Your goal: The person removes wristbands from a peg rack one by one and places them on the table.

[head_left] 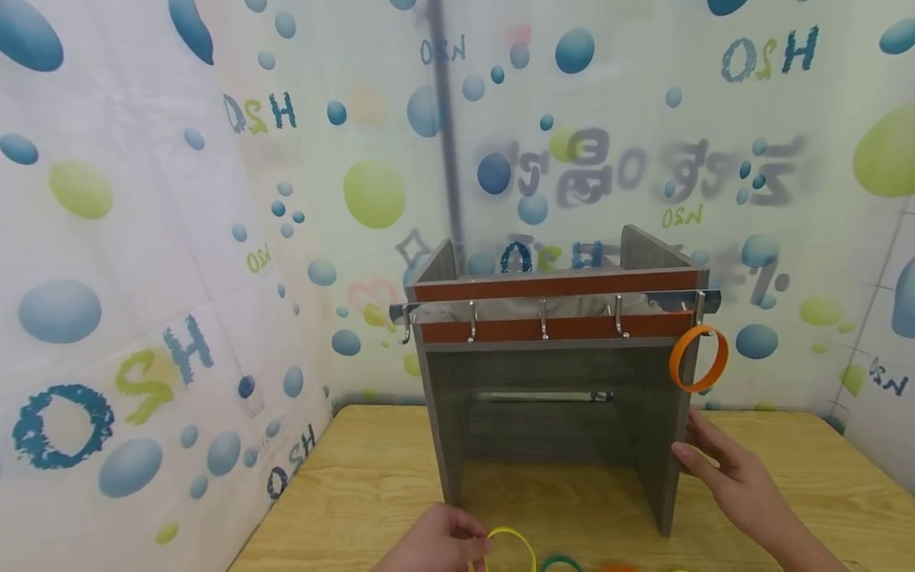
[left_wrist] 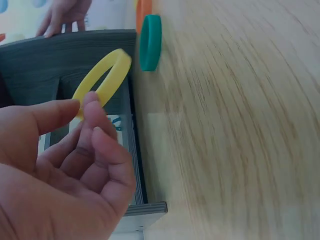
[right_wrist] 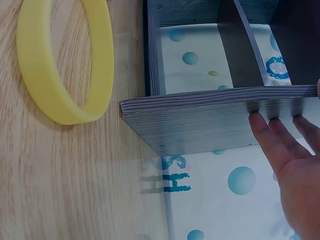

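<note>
A grey wooden stand (head_left: 565,397) on the table carries a metal hook rail (head_left: 550,306). An orange ring (head_left: 698,358) hangs from its rightmost hook. My left hand (head_left: 468,539) is low in front of the stand and pinches a yellow ring (head_left: 511,548) between thumb and fingers; the left wrist view shows the hand (left_wrist: 85,107) and the ring (left_wrist: 102,82) held upright. My right hand (head_left: 686,445) lays straight fingers (right_wrist: 280,140) flat against the stand's right side panel (right_wrist: 210,117) and holds nothing.
A green ring (left_wrist: 150,42) and another orange ring (left_wrist: 144,12) lie on the wooden table (head_left: 786,469) near its front edge. A yellow ring (right_wrist: 65,60) shows against the table in the right wrist view. Bubble-patterned curtains (head_left: 143,278) close in the left, back and right.
</note>
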Tool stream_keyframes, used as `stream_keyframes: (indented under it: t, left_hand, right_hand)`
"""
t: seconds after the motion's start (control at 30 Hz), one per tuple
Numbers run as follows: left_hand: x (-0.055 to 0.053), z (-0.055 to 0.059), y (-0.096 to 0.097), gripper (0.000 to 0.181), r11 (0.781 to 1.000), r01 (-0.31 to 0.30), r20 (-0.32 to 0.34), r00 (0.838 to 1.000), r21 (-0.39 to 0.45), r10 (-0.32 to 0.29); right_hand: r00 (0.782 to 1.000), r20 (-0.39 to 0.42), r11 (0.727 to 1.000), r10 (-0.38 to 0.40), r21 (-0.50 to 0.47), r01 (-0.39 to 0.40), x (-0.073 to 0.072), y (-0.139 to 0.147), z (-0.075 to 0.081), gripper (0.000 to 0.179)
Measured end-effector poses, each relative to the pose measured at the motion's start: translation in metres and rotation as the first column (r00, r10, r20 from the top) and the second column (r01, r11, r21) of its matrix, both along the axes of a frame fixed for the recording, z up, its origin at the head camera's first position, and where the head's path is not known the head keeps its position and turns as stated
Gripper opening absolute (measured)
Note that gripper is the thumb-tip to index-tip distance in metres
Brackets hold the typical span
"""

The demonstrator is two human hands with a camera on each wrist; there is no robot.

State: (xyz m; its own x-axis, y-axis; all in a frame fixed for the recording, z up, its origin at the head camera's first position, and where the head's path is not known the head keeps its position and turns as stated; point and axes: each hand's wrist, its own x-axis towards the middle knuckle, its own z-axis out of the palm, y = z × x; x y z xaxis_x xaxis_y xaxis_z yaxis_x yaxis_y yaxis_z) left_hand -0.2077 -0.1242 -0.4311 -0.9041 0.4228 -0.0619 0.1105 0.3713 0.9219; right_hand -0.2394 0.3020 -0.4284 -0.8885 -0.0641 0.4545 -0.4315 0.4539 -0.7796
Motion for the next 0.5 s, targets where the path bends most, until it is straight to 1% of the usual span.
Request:
stream_keyframes:
  t: [0.1,0.23,0.4,0.5]
  left_hand:
    - [-0.001,-0.002,0.0,0.017,0.999,0.029,-0.028,0.999,-0.021,-0.029]
    - [-0.003,-0.005,-0.004,0.014,0.998,0.044,-0.032,0.998,-0.054,-0.046]
    - [-0.005,-0.012,-0.008,0.014,0.991,0.086,-0.003,0.996,-0.099,-0.087]
    - [-0.005,-0.014,-0.007,0.014,0.99,0.091,0.017,0.996,-0.111,-0.09]
  right_hand:
    - [1.0,-0.003,1.0,0.001,0.004,-0.001,0.0,0.0,0.001,0.066]
    - [1.0,0.005,1.0,-0.012,0.019,0.012,0.001,0.0,0.003,0.067]
    - [1.0,0.009,1.0,-0.018,0.02,0.018,0.001,0.0,0.002,0.067]
    - [1.0,0.011,1.0,-0.02,0.021,0.02,0.001,0.0,0.0,0.067]
